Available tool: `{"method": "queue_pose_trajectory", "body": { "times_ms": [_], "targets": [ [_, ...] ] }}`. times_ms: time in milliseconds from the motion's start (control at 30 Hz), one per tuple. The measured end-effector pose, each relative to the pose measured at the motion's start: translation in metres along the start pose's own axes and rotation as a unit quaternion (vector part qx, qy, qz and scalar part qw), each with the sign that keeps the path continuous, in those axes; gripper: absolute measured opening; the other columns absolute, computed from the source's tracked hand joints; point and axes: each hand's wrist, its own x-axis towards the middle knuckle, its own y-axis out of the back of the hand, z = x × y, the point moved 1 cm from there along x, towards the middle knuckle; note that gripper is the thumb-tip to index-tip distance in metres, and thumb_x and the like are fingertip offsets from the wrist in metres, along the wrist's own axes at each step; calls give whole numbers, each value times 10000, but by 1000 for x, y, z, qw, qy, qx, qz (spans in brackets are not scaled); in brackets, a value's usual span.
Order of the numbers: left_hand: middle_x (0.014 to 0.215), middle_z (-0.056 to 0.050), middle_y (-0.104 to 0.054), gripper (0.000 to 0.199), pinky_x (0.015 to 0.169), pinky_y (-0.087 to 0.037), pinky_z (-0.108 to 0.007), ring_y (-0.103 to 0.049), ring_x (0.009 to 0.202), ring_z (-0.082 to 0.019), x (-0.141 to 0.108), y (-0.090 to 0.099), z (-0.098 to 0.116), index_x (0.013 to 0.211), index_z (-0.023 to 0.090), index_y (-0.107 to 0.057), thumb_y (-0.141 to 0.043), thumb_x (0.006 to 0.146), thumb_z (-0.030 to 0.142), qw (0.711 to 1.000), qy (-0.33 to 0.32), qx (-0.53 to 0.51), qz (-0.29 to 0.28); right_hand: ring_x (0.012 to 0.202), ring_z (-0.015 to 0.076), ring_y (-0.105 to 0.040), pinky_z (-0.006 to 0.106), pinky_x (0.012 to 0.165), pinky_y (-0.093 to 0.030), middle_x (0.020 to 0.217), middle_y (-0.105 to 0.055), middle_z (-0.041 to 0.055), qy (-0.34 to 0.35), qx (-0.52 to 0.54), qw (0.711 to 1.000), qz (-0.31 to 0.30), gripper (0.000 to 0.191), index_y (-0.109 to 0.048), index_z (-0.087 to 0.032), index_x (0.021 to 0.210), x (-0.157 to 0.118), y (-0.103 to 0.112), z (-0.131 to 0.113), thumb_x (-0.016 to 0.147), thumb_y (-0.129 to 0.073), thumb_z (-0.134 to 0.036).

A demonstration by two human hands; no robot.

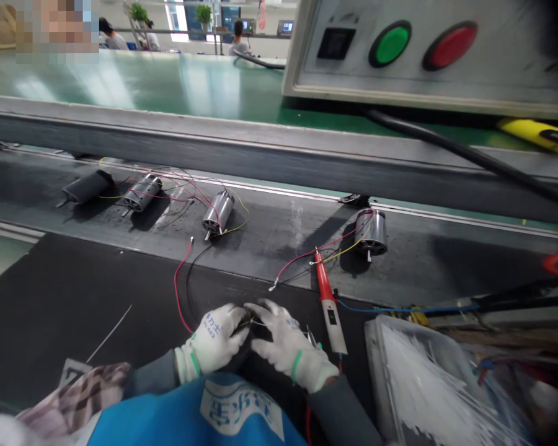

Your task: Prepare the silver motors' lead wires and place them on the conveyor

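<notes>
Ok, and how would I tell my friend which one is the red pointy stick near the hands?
Start at the wide black conveyor belt in front of the person. Find the white-gloved right hand, then look just past it. The red-and-white pointed test probe lies there, the only pointy red thing, near the rightmost silver cylindrical motor.

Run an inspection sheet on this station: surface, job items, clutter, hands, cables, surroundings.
Surface: dark conveyor belt, steel rail along its far side.
Job's things: dark item, mostly hidden, with thin wires at it; silver motors and a black-wrapped cylinder lie further along the belt.
Clutter: red-tipped probe beside the right hand; plastic bin of white strands at right.
Hands: left hand and right hand, both white-gloved, curled together over the dark item.
Cables: red lead runs toward the left hand; blue wire leaves the probe; thick black cable passes under the control box.
Surroundings: control box with green and red buttons; co-workers in the background.
</notes>
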Motion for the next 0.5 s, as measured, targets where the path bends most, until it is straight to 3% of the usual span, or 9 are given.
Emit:
{"method": "queue_pose_trajectory", "body": {
  "times_ms": [100, 267, 400, 500],
  "targets": [
    [764, -20, -559, 126, 624, -396, -237, -525, 682, -132, 2, 0, 0, 834, 179, -553, -448, 786, 230, 1000, -14, 7, -1, 1123, 257, -399, 404, 952, -313, 1237, -446, 84, 14, -55, 998, 12, 485, -541, -249, 1137, 9, -6, -5, 653, -558, -218],
    [739, -18, -556, 125, 594, -387, -230, -520, 653, -127, 2, -5, -3, 820, 177, -561, -458, 781, 236, 1000, -28, 1, 1, 1077, 238, -448, 379, 928, -355, 1152, -516, 78, 13, -2, 999, 32, 304, -649, -223, 951, 9, -4, -5, 659, -566, -206],
    [720, -13, -562, 123, 594, -389, -215, -525, 651, -116, 1, -9, -3, 798, 172, -563, -451, 785, 221, 999, -12, -47, 17, 1037, 226, -507, 376, 919, -382, 1107, -574, 74, 2, 116, 988, 104, 250, -660, -239, 945, -8, -4, -3, 726, -553, -295],
    [712, -12, -561, 103, 597, -385, -212, -518, 649, -112, 0, -10, 2, 766, 167, -554, -459, 770, 204, 998, -11, -59, 29, 901, 193, -569, 323, 839, -434, 919, -637, 58, -24, 260, 951, 165, 187, -669, -210, 835, -13, -9, -9, 752, -538, -316]
  ]
}}
